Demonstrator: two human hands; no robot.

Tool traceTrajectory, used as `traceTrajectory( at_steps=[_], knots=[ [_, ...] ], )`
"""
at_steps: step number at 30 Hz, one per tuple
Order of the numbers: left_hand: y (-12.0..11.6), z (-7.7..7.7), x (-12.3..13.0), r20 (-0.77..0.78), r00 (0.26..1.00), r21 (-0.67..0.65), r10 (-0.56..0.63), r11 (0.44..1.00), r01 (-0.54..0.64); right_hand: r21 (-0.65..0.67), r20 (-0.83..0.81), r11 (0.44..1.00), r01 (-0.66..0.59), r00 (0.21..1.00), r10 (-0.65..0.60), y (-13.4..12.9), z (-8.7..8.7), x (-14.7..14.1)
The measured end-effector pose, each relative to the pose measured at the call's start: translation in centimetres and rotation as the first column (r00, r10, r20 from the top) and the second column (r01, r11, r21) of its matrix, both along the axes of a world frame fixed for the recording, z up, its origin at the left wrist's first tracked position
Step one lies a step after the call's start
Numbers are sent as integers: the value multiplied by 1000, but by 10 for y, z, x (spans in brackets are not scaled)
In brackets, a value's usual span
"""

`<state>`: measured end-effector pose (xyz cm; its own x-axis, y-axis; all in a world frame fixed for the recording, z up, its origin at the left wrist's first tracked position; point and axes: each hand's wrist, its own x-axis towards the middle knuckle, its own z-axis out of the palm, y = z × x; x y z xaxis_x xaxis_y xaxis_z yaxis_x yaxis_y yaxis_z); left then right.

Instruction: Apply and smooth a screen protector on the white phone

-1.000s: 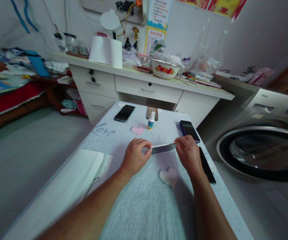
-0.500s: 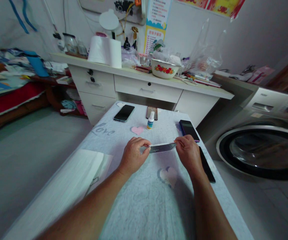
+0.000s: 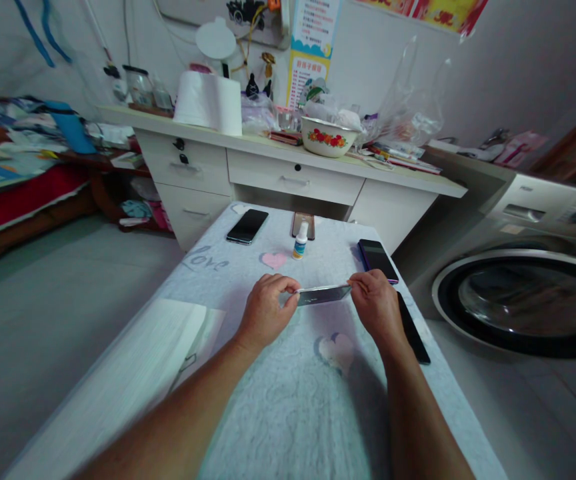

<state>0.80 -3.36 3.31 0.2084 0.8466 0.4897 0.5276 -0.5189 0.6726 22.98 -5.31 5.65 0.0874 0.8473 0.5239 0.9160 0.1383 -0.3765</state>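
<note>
A flat grey phone-like device (image 3: 324,295) is held above the cloth-covered table (image 3: 278,413), tilted so that it looks thin. My left hand (image 3: 270,308) pinches its left end between thumb and fingers. At the right end, my right hand (image 3: 378,301) grips it the same way. Beyond the hands stands a small white spray bottle (image 3: 300,243), upright, in front of a brownish phone or case (image 3: 310,225). One black phone (image 3: 247,226) lies at the far left. A purple-edged phone (image 3: 378,260) and another dark phone (image 3: 413,330) lie beside my right hand and forearm.
A white sheet (image 3: 133,380) covers the table's left edge. Behind the table is a white desk (image 3: 263,167) with a flowered bowl (image 3: 328,137) and a paper roll (image 3: 208,103). A washing machine (image 3: 543,267) stands on the right, a bed (image 3: 23,193) at the far left.
</note>
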Motion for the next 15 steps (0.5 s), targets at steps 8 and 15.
traceTrajectory(
  at_steps=[8, 15],
  knots=[
    [0, -2, -1, -3, 1000, -11, -14, 1000, 14, -33, -39, 999, -10, 999, 9, 0, 1, 2],
    [-1, 1, -1, -6, 1000, -26, -9, 1000, 9, -43, -29, 999, 7, 1000, -8, 0, 1, 0]
  ],
)
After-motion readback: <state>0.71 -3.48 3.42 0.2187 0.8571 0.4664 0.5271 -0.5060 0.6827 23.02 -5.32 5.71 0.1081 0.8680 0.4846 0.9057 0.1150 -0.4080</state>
